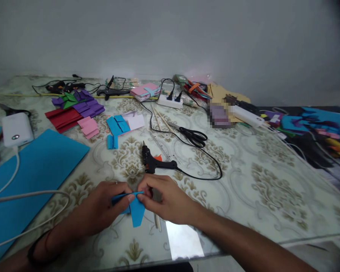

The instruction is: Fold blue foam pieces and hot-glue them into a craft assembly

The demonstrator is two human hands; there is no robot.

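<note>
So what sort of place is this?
Probably a papercraft workspace, at home or in a small workshop; I can't tell which. A glue gun and black-handled scissors lie on the patterned table, and the left hand and right hand pinch a blue paper piece.

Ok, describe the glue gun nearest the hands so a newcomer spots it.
On the patterned table, look just beyond the right hand. The black glue gun lies there, nozzle pointing away. Unlike the scissors beyond it, it trails a cord from its handle.
</note>
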